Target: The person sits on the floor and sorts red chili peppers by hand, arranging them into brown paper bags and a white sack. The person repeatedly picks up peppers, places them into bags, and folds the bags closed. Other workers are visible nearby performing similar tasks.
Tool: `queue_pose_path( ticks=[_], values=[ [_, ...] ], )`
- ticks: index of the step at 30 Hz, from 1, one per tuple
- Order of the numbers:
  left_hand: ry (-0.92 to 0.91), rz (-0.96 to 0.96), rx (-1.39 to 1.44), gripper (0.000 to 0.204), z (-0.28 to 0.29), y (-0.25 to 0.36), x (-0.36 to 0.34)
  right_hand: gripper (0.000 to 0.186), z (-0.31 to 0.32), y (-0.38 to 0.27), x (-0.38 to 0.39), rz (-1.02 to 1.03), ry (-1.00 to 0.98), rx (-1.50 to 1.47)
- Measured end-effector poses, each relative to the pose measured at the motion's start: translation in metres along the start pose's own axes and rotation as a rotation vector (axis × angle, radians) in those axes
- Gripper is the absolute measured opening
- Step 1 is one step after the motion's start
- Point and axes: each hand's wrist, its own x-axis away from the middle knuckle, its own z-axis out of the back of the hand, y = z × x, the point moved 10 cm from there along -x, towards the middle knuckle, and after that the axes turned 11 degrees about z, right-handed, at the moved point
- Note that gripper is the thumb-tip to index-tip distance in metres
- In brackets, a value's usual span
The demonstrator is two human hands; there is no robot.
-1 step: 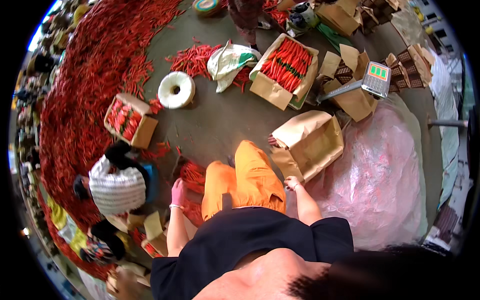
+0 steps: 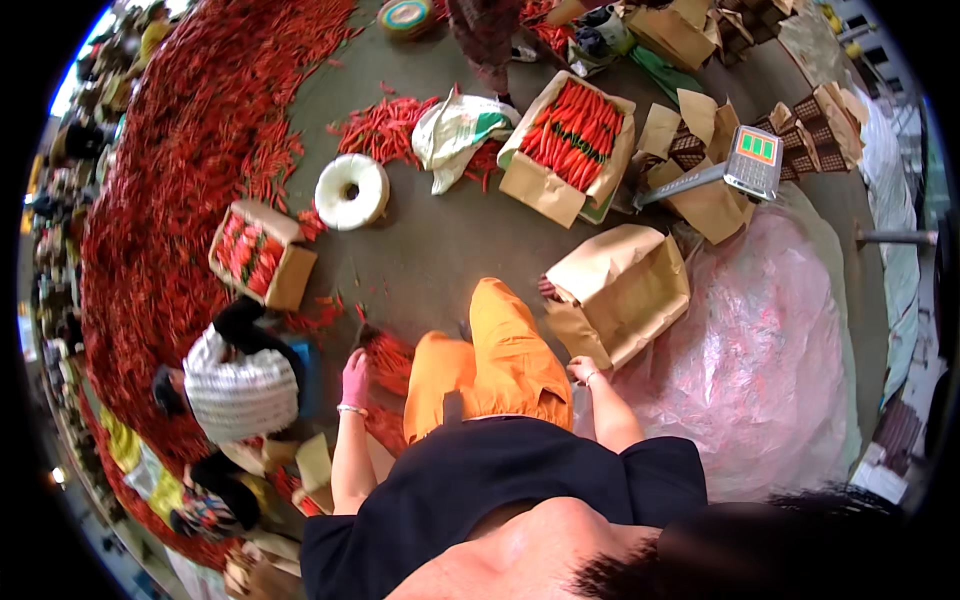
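My left hand [image 2: 355,380], in a pink glove with a band at the wrist, hangs beside my orange trouser leg. Its fingers look loosely stretched, and nothing shows in them. Just past it lie loose red chili peppers [image 2: 390,358] on the floor. My bare right hand [image 2: 582,370] hangs on the other side, a bracelet at its wrist. The fingers are slightly bent, close to the near corner of an open box lined with brown paper [image 2: 625,300]. Whether they touch the paper I cannot tell. No chilies show inside that box.
A large heap of red chilies [image 2: 180,160] spreads along the left, where a person in a striped top [image 2: 240,390] sits. Packed chili boxes [image 2: 575,135] stand ahead, near a white ring-shaped seat [image 2: 351,191] and a scale display [image 2: 752,160]. Pinkish plastic sheeting [image 2: 750,370] covers the right.
The view has shifted slightly, so things at the left sit a little lower. Both hands keep nearly the same place and pose.
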Motion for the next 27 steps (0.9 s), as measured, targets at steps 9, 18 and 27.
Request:
queue_pose_path(
  ticks=[9, 18, 27],
  values=[
    [-0.169, -0.098, -0.347, 0.041, -0.129, 0.332, -0.218, 0.02, -0.008, -0.216, -0.246, 0.199, 0.199, 0.005],
    [-0.258, 0.134, -0.574, 0.042, -0.172, 0.376, -0.385, 0.02, -0.07, -0.425, -0.413, 0.151, 0.22, -0.356],
    [-0.496, -0.806, -1.395, 0.054, -0.416, 0.345, -0.621, 0.024, -0.149, -0.279, -0.536, -0.07, 0.316, 0.026]
  ],
)
